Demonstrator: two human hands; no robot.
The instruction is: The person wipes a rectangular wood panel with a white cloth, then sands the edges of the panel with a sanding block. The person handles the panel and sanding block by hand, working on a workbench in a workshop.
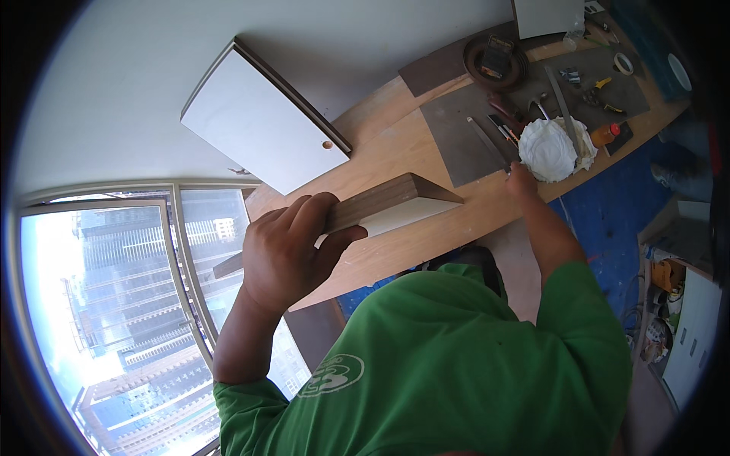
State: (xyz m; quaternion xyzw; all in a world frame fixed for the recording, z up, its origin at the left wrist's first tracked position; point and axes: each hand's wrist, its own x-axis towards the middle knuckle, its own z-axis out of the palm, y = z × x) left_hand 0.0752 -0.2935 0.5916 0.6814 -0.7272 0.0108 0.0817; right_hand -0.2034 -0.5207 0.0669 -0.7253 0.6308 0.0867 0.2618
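Left hand's (285, 247) fingers (310, 216) clamp white wood-edged panel (388, 199) by one end, long axis running rightward toward right hand (522, 181), beside narrow metal strip (487, 142), grip unclear.

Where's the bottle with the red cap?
In the head view, the bottle is at right, near the edge of the workbench, right of the round white thing.

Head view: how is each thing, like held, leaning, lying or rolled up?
Board, held
Left grip, closed around board
Right grip, by long thin tool; hold unclear
White panel, propped by the wall
Hammer, lying down
Bottle, red cap on
Brown strip, coiled
Window, open or shut unclear
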